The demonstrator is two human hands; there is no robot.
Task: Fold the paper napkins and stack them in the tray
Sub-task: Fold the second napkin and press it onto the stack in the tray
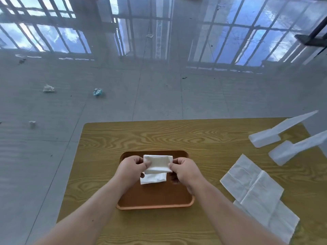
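A brown tray (155,200) lies in the middle of the wooden table (177,135). Above it I hold a folded white napkin (158,163) by its two ends: my left hand (131,167) pinches the left end and my right hand (184,171) pinches the right end. Under it, inside the tray, another folded napkin (154,178) lies flat, partly hidden by the held one. Two unfolded white napkins (251,184) (272,218) lie overlapping on the table to the right of the tray.
Two translucent plastic pieces (276,133) (292,149) lie at the table's far right corner, jutting past the edge. Crumpled scraps of paper (48,88) lie on the glossy tiled floor beyond the table. A dark stand (313,38) is at the upper right.
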